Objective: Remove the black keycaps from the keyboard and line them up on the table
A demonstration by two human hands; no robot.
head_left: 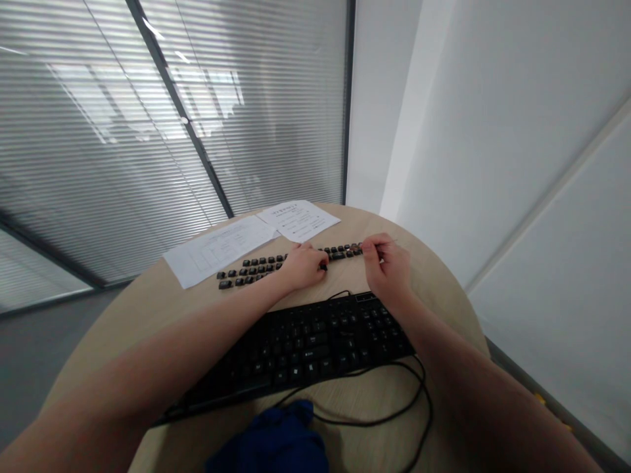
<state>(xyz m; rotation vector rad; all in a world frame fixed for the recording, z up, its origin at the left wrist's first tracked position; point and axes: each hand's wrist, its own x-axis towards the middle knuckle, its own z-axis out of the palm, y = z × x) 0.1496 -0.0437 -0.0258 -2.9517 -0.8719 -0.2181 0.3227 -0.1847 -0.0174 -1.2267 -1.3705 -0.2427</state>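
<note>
Beyond the keyboard, my left hand [304,265] rests low over the table with its fingers curled in. A small black keycap [323,267] shows at its fingertips. My right hand [388,268] is closed in a pinch around a thin, slender tool [353,249], whose exact kind is too small to tell. The tool's tip points left, among rows of loose black keycaps [253,270]. Part of those rows is hidden behind my left hand and forearm. Nearer to me lies a black keyboard [315,341], partly covered by my left forearm.
Two printed paper sheets [221,246] lie at the table's far left edge. A black cable [374,422] loops in front of the keyboard, beside a blue cloth [280,441]. The round wooden table [446,289] stands near a white wall and a glass partition with blinds.
</note>
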